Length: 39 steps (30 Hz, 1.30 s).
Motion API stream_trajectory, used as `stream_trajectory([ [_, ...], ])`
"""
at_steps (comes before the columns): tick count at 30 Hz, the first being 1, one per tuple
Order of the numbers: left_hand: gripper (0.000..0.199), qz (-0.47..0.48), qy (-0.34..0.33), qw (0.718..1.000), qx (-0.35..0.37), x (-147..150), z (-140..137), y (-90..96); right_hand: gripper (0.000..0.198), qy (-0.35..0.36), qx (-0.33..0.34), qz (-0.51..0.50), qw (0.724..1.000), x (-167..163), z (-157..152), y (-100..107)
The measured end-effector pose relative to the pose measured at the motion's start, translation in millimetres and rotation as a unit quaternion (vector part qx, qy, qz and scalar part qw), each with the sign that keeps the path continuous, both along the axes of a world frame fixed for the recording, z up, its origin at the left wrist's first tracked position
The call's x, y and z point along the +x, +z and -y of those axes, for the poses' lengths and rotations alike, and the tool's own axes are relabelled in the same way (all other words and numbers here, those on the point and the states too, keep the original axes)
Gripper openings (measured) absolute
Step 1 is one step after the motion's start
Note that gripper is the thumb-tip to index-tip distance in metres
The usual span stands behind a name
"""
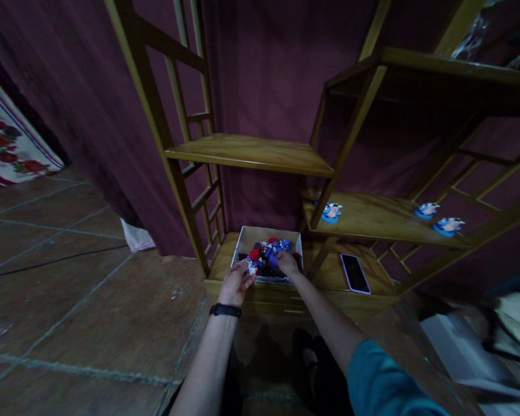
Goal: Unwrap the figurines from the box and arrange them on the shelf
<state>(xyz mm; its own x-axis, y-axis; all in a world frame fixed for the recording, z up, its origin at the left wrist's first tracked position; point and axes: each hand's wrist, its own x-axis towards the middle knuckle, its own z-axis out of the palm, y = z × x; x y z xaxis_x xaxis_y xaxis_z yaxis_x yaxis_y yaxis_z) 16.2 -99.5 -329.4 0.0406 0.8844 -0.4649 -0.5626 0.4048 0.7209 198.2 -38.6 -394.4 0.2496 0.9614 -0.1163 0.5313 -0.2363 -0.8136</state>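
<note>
A shallow white box [242, 238] rests on the low wooden base of the shelf unit, with several small blue, purple, red and black items in it. At its front left corner my left hand [234, 285], with a black band on the wrist, has its fingers closed on a small red, white and blue figurine [253, 267]. My right hand [288, 264] reaches over the box's right side. Its fingers are bent down onto a purple-blue figurine [274, 257] among the others; the fingertips are partly hidden.
Right of the box lies a phone [355, 274]. Above it, a wooden shelf [372, 218] carries several blue-and-pink figurines [449, 225]. Another shelf board [251, 152] overhangs the box. A purple curtain [260, 75] hangs behind, and a cable [56, 263] crosses the tiled floor.
</note>
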Motion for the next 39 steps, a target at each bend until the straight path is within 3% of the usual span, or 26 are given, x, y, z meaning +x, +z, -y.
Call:
stream_trajectory([
  [3,0.015,0.001,-0.003,1.0,0.003,2,0,-3.6,0.018,-0.032,0.013,-0.071,0.997,7,16,8],
  [5,0.018,0.004,-0.006,1.0,0.012,5,0,-6.5,0.018,-0.03,0.016,-0.188,0.982,9,30,14],
  [7,0.022,0.012,-0.013,1.0,0.024,10,1,-8.8,0.023,-0.015,0.005,-0.39,0.921,8,47,20],
  [9,0.024,0.027,-0.02,0.999,0.039,16,3,-10.4,0.026,0.0,-0.016,-0.521,0.853,5,64,26],
  [12,0.026,0.055,-0.037,0.995,0.071,24,7,-11.5,0.027,0.008,-0.041,-0.582,0.812,-3,86,32],
  [17,0.037,0.067,-0.075,0.988,0.121,33,12,-13.0,0.028,-0.016,0.001,-0.579,0.815,-17,104,39],
  [22,0.041,0.039,-0.069,0.986,0.145,39,14,-15.5,0.026,-0.025,0.045,-0.586,0.809,-28,109,45],
  [32,0.04,0.015,-0.059,0.99,0.125,38,14,-14.0,0.014,-0.041,0.007,-0.601,0.798,-28,106,39],
  [39,0.044,-0.021,-0.074,0.984,0.163,44,12,-16.5,0.021,-0.052,-0.022,-0.652,0.756,-29,105,47],
])
